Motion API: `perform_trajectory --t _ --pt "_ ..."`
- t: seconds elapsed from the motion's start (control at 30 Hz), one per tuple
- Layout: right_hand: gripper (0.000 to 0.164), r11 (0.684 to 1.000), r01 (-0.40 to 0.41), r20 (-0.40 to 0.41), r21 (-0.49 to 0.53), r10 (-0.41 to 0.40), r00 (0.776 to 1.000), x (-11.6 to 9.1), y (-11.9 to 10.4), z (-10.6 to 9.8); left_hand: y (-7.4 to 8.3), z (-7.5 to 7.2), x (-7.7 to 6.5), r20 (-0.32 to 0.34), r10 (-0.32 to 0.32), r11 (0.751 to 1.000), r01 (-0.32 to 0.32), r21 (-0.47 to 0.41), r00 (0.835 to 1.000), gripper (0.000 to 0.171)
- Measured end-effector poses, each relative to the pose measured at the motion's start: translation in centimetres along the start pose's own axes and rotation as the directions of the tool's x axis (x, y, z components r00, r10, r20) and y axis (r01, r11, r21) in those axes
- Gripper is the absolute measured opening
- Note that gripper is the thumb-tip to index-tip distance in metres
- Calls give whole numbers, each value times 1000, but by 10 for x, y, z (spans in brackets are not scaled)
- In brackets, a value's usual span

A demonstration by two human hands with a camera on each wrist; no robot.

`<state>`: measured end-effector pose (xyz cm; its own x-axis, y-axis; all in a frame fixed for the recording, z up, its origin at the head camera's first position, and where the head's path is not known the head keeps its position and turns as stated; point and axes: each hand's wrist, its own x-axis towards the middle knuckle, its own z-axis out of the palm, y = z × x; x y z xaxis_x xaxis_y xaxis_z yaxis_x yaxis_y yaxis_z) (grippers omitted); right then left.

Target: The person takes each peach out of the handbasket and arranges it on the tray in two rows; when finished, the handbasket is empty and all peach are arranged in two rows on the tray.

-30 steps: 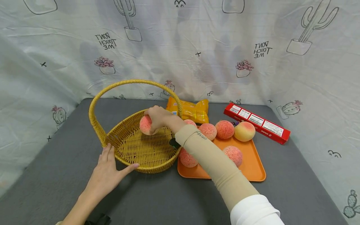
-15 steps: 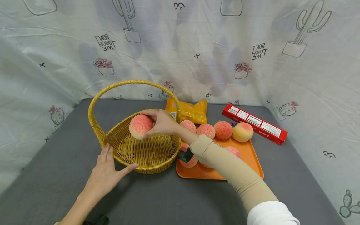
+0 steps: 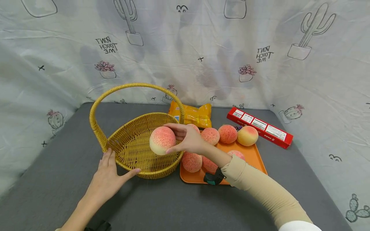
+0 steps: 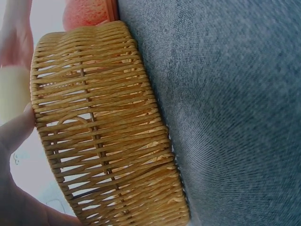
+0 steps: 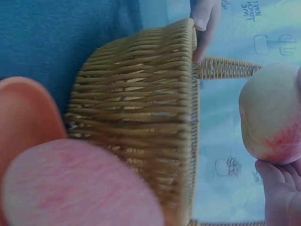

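My right hand (image 3: 189, 138) holds a pink and cream peach (image 3: 162, 140) between thumb and fingers, above the right side of a yellow wicker basket (image 3: 157, 175) with a tall hoop handle. In the right wrist view the peach (image 5: 273, 113) is beyond the basket's rim. My left hand (image 3: 106, 179) rests on the near left of the rim, fingers straight at the handle's foot and thumb spread along the front. The left wrist view shows the basket's woven side (image 4: 103, 122) with the left thumb (image 4: 16, 134) at its rim.
Right of the basket lies an orange tray (image 3: 257, 160) bearing several more peaches (image 3: 228, 134), partly hidden by my right arm. Behind are a yellow snack packet (image 3: 199, 115) and a long red box (image 3: 261, 126). A patterned curtain (image 3: 185, 64) hangs at the table's back.
My right hand has lifted the peach from inside the basket, then carried it right and nearer to me. The left hand has stayed on the rim; the basket has kept its place.
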<state>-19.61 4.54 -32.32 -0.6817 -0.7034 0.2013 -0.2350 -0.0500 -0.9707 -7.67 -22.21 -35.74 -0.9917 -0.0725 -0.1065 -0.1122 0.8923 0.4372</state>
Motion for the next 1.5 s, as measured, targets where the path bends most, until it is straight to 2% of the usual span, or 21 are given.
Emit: perform_trajectory --t 0.23,0.5,0.7,0.97,1.07,1.23,1.5 --pt "85 998 -46 -99 45 50 994 -33 9 -17 -1 0 0 17 -13 1000 13 5 1000 121" --pt "91 996 -41 -211 84 58 976 -72 11 -43 0 0 0 24 -5 1000 5 5 1000 120" --pt "92 992 -48 -329 114 84 941 -104 11 -65 0 1 1 24 -9 1000 8 15 1000 120" --pt "79 976 -36 -413 214 123 902 -142 11 -86 0 1 -1 9 1 1000 -1 -3 1000 120" --pt "72 973 -14 -460 230 121 880 -156 11 -94 0 0 0 8 1 1000 -1 -4 1000 120" --pt "51 969 3 -542 247 136 829 -175 11 -107 0 0 1 23 -8 1000 7 7 1000 120" --pt "48 952 81 -615 295 125 778 -204 17 -124 0 0 1 35 -15 1000 15 13 999 120"
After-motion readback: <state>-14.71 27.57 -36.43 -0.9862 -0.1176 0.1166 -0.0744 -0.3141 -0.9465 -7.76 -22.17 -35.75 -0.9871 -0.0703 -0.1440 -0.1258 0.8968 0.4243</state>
